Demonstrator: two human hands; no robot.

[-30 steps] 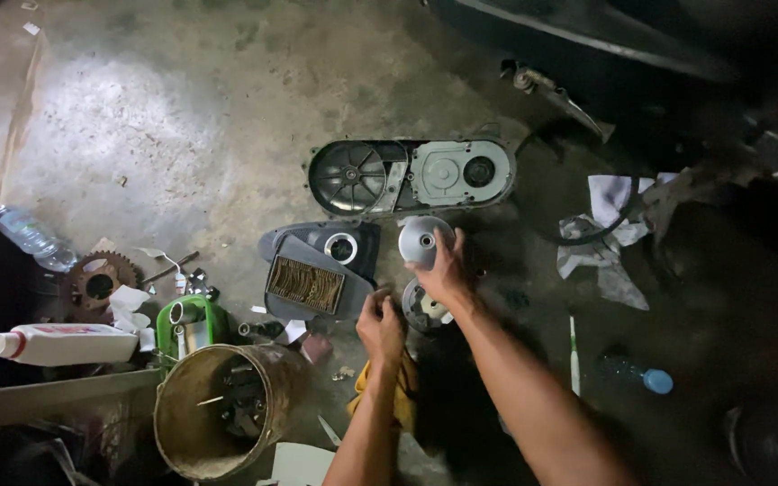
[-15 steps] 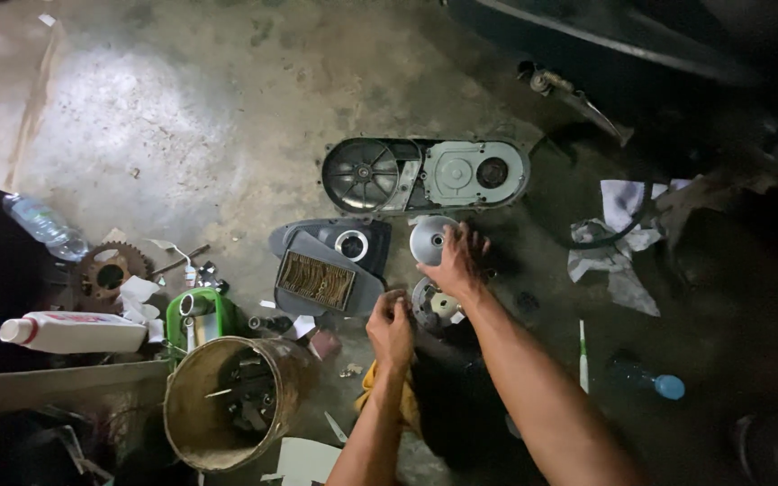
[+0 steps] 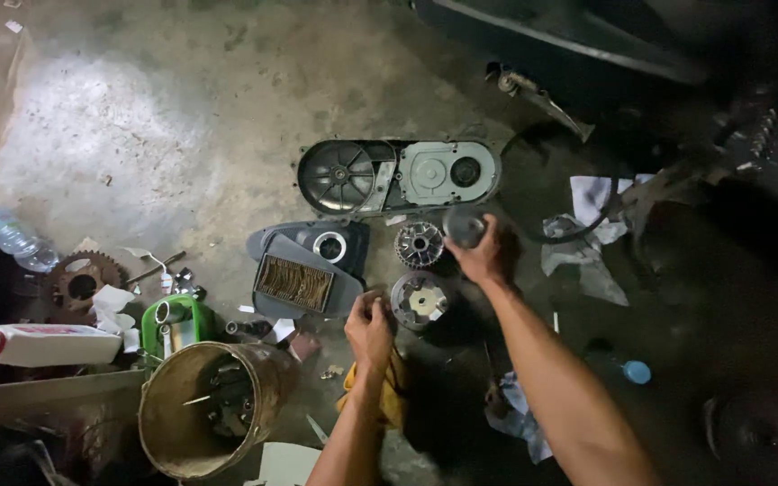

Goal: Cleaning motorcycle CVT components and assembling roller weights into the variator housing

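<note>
1. Right hand [image 3: 483, 256] gripping round grey metal drum part [image 3: 464, 225], lifted just above concrete floor [image 3: 137, 135], blurred so exact shape unclear
2. Left hand [image 3: 369, 326] loosely curled, fingers half closed over yellow rag [image 3: 389, 387]; cannot tell whether pinching something small
3. Finned pulley disc [image 3: 419, 245] lying flat just beside drum part, second pulley with pale centre [image 3: 420, 300] right below it, between both hands
4. Long grey engine cover [image 3: 398, 175] further out, air filter housing [image 3: 303, 270] left of pulleys
5. Left side clutter: rusty sprocket [image 3: 78, 283], green can [image 3: 177, 324], white bottle [image 3: 38, 345], open tin bucket [image 3: 204, 409], clear water bottle [image 3: 6, 236]
6. White rags [image 3: 587, 225] and dark belt loop at right, near vehicle body
7. Risk, judged: one-handed hold on smooth oily part likely to slip, drop onto finned disc would chip fins
8. Risk, judged: dim light and crowded floor, grit on concrete could get onto pulley faces; small loose bits near left hand easy to lose under rag
</note>
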